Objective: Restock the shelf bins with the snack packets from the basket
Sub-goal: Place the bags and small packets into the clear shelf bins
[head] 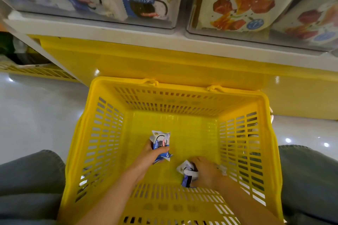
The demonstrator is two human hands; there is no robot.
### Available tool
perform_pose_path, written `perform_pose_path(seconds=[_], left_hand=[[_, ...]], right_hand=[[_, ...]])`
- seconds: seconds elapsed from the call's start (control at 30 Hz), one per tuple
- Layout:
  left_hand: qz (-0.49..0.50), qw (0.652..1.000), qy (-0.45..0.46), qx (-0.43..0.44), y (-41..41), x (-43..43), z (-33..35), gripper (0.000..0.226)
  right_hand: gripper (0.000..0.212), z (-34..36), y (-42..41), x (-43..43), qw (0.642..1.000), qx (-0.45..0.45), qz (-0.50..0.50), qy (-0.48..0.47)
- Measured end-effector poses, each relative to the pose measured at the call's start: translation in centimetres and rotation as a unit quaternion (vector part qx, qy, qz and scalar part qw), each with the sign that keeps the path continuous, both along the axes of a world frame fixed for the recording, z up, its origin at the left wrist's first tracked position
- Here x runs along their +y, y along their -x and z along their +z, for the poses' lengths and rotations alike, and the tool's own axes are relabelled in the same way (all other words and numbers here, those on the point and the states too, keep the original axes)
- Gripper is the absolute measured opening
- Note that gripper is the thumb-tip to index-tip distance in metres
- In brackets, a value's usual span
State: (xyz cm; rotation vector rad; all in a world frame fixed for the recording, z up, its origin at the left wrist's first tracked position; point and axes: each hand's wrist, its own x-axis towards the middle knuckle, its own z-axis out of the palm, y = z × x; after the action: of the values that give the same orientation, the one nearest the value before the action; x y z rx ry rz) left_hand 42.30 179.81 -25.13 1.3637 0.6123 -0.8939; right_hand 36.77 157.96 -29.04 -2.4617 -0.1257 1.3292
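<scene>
A yellow slotted plastic basket (109, 133) stands on the floor between my knees. Both my hands are down inside it. My left hand (151, 153) grips blue-and-white cookie snack packets (161, 141), which stick up above its fingers. My right hand (206, 170) is curled round another blue-and-white packet (186, 171) near the basket floor; a bit of crinkled wrapper shows at its right side. Above, a clear shelf bin (128, 16) holds matching blue-and-white cookie packs.
A second clear bin (228, 29) at the upper right holds cream packs printed with red and orange food. The bins sit on a white shelf edge (128, 36) over a yellow base panel (164, 64). Glossy white floor lies on both sides.
</scene>
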Motion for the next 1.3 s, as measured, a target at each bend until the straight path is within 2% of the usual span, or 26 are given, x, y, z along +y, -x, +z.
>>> perform_pose_path(seconds=[0.07,0.2,0.33,0.43,0.5,0.57,0.63,0.7,0.87,0.97,1.07,1.13,1.2,1.23,1.3], left_hand=[[0.000,1.000,-0.016,-0.009,0.2,0.1,0.3,0.043],[0.020,0.997,-0.068,-0.020,0.6,0.9,1.1,0.043],[0.034,0.997,-0.061,-0.029,0.8,1.6,2.3,0.042],[0.019,0.999,-0.024,-0.030,0.8,1.3,3.6,0.033],[0.036,0.999,0.024,-0.022,0.7,0.9,4.6,0.025],[0.074,0.994,0.076,-0.019,0.7,0.6,5.5,0.030],[0.070,0.992,0.096,-0.040,0.6,0.3,6.4,0.047],[0.033,0.994,0.078,-0.075,0.4,0.0,7.2,0.059],[-0.014,0.990,0.057,-0.132,0.4,-0.9,7.9,0.063],[0.027,0.985,0.075,-0.155,0.3,-1.0,8.1,0.066],[0.031,0.980,0.115,-0.159,-0.2,-0.5,8.5,0.068],[0.024,0.979,0.132,-0.153,-0.7,-0.1,8.6,0.068],[0.011,0.978,0.145,-0.149,-1.3,0.4,8.7,0.070],[0.006,0.978,0.147,-0.145,-1.6,0.6,8.7,0.071],[0.003,0.980,0.147,-0.137,-1.9,0.9,8.6,0.073]], right_hand=[[0.057,0.5,0.4,0.4,0.996,0.024,-0.075,-0.052],[0.034,2.7,0.0,1.6,0.973,0.005,-0.186,-0.139],[0.037,7.0,-2.3,2.6,0.904,-0.005,-0.341,-0.259],[0.030,9.9,-3.4,3.2,0.874,0.050,-0.364,-0.317],[0.028,11.1,-3.5,3.5,0.868,0.049,-0.361,-0.337],[0.028,11.8,-3.4,3.5,0.865,0.030,-0.364,-0.345],[0.030,12.1,-3.3,3.5,0.867,0.007,-0.369,-0.334],[0.037,12.3,-3.1,3.7,0.868,-0.013,-0.379,-0.321],[0.023,13.5,-2.8,4.8,0.896,-0.083,-0.334,-0.281],[0.044,14.4,-2.9,5.4,0.910,-0.095,-0.319,-0.247],[0.037,15.3,-3.3,4.9,0.904,-0.122,-0.308,-0.271],[0.048,15.0,-3.8,3.3,0.881,-0.142,-0.360,-0.272],[0.038,13.4,-3.9,0.9,0.871,-0.189,-0.395,-0.225],[0.031,11.9,-3.7,-0.4,0.890,-0.192,-0.377,-0.168],[0.032,8.7,-2.5,-2.6,0.953,-0.117,-0.278,-0.043]])
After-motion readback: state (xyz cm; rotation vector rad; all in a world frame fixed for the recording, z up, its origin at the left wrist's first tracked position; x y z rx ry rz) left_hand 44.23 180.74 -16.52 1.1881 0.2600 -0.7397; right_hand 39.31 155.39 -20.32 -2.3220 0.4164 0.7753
